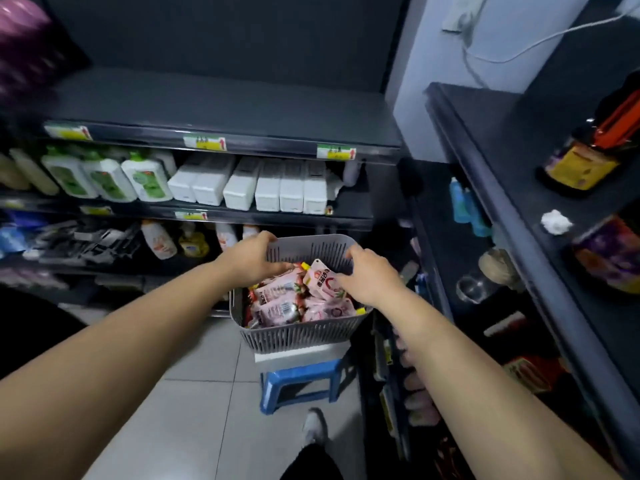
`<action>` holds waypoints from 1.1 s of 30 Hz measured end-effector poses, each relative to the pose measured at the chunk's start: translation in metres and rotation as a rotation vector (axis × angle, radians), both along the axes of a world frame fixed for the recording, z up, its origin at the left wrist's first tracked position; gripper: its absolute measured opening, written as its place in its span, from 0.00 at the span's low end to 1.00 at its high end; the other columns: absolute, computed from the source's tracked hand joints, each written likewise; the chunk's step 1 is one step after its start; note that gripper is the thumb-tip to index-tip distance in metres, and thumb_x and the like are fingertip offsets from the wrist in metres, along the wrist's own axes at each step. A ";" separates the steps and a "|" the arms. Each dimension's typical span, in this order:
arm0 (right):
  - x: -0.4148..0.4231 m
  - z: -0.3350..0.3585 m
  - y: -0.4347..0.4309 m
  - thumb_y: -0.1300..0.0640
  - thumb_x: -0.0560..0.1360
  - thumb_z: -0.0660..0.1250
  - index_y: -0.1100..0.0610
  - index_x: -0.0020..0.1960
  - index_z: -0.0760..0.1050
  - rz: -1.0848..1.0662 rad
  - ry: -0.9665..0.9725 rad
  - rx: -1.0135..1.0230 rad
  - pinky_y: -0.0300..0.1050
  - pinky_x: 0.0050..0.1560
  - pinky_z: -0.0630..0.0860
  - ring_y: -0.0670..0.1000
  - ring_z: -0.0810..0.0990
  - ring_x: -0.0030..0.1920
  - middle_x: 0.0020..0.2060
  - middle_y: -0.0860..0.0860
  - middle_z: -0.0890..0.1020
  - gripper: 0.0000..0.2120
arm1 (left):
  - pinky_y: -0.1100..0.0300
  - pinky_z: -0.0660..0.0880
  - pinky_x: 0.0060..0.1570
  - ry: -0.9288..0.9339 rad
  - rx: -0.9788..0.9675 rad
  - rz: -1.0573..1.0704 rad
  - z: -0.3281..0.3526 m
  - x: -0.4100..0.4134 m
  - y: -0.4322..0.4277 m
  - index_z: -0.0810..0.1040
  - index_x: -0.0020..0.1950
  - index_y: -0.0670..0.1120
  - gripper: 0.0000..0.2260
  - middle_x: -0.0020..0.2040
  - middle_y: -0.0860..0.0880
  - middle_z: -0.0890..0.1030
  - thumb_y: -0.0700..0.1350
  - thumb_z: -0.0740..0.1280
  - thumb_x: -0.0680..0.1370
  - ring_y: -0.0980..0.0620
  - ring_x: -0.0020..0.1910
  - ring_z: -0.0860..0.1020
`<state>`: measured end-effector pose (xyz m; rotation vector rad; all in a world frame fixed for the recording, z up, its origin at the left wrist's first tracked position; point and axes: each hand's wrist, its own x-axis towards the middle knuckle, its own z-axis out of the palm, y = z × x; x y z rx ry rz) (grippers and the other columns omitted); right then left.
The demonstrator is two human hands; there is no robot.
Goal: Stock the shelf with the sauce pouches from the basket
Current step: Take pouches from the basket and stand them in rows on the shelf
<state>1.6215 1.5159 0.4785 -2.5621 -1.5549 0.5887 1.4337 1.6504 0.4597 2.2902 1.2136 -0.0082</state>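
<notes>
A grey slatted basket (298, 336) stands on a blue stool (299, 379) at the centre, filled with several pink sauce pouches (277, 303) with yellow caps. My left hand (254, 258) reaches into the basket's far left side, fingers curled down onto a pouch. My right hand (369, 275) is over the right side, its fingers curled on an upright pouch (323, 280). Whether either hand fully grips its pouch is hard to tell. A dark shelf (221, 98) above is bare at its top level.
Shelves ahead hold white bottles with green labels (104, 178), white boxes (270, 188) and small bottles lower down. A dark rack on the right (519, 188) carries jars and bottles. Pink pouches line a low right shelf (415, 386). Grey tiled floor lies below, my shoe (313, 427) on it.
</notes>
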 end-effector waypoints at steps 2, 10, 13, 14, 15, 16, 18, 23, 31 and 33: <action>0.013 -0.019 0.021 0.46 0.77 0.64 0.54 0.63 0.70 0.062 0.035 -0.050 0.56 0.58 0.75 0.60 0.76 0.60 0.61 0.55 0.76 0.19 | 0.51 0.74 0.61 0.035 -0.028 0.045 -0.012 0.011 0.013 0.66 0.72 0.43 0.35 0.67 0.42 0.76 0.61 0.71 0.73 0.43 0.63 0.76; 0.056 -0.079 0.090 0.47 0.77 0.63 0.53 0.67 0.69 0.209 0.079 -0.185 0.51 0.56 0.77 0.58 0.77 0.59 0.61 0.55 0.76 0.21 | 0.52 0.75 0.55 0.101 -0.179 0.220 -0.084 0.034 0.041 0.68 0.69 0.44 0.31 0.63 0.43 0.77 0.59 0.72 0.73 0.43 0.59 0.77; 0.060 -0.105 0.102 0.48 0.77 0.63 0.52 0.67 0.69 0.219 0.107 -0.241 0.52 0.56 0.77 0.59 0.77 0.59 0.61 0.56 0.76 0.20 | 0.53 0.74 0.59 0.152 -0.243 0.248 -0.115 0.038 0.048 0.68 0.71 0.45 0.32 0.67 0.43 0.75 0.59 0.72 0.73 0.43 0.62 0.76; 0.062 -0.116 0.105 0.48 0.77 0.63 0.51 0.66 0.70 0.222 0.116 -0.259 0.52 0.55 0.77 0.59 0.77 0.59 0.60 0.55 0.76 0.19 | 0.53 0.74 0.59 0.170 -0.266 0.247 -0.126 0.039 0.051 0.68 0.71 0.45 0.32 0.67 0.43 0.75 0.58 0.72 0.73 0.43 0.63 0.76; 0.063 -0.126 0.108 0.48 0.77 0.64 0.51 0.65 0.71 0.227 0.127 -0.275 0.50 0.54 0.77 0.59 0.77 0.58 0.60 0.55 0.76 0.18 | 0.53 0.74 0.60 0.192 -0.287 0.241 -0.137 0.039 0.052 0.68 0.71 0.46 0.31 0.67 0.44 0.75 0.58 0.71 0.73 0.44 0.63 0.76; 0.064 -0.135 0.108 0.48 0.76 0.64 0.51 0.63 0.71 0.229 0.137 -0.279 0.49 0.52 0.76 0.59 0.77 0.58 0.60 0.55 0.76 0.17 | 0.54 0.74 0.59 0.218 -0.306 0.232 -0.148 0.039 0.052 0.68 0.71 0.47 0.30 0.67 0.44 0.75 0.58 0.71 0.73 0.44 0.62 0.76; 0.067 -0.152 0.111 0.48 0.76 0.65 0.50 0.62 0.73 0.207 0.167 -0.270 0.48 0.51 0.75 0.57 0.77 0.57 0.60 0.54 0.76 0.16 | 0.53 0.74 0.59 0.281 -0.348 0.212 -0.169 0.040 0.053 0.69 0.69 0.48 0.28 0.65 0.45 0.76 0.57 0.71 0.74 0.45 0.60 0.77; 0.068 -0.185 0.112 0.53 0.75 0.64 0.51 0.51 0.76 0.152 0.250 -0.283 0.47 0.53 0.75 0.57 0.76 0.54 0.56 0.53 0.75 0.06 | 0.50 0.71 0.62 0.457 -0.390 0.130 -0.214 0.041 0.057 0.68 0.69 0.48 0.27 0.66 0.43 0.75 0.54 0.71 0.74 0.42 0.64 0.75; 0.058 -0.229 0.102 0.55 0.76 0.67 0.53 0.60 0.77 -0.003 0.543 -0.288 0.43 0.49 0.74 0.51 0.77 0.52 0.52 0.48 0.77 0.13 | 0.53 0.71 0.60 0.513 -0.346 0.090 -0.250 0.039 0.052 0.66 0.73 0.50 0.24 0.67 0.44 0.74 0.44 0.67 0.77 0.43 0.64 0.75; 0.057 -0.235 0.100 0.58 0.77 0.67 0.53 0.60 0.76 -0.196 0.762 -0.302 0.42 0.47 0.78 0.51 0.80 0.49 0.48 0.50 0.81 0.12 | 0.57 0.72 0.53 0.492 -0.318 0.025 -0.254 0.040 0.054 0.71 0.68 0.48 0.15 0.65 0.43 0.76 0.46 0.57 0.82 0.42 0.61 0.77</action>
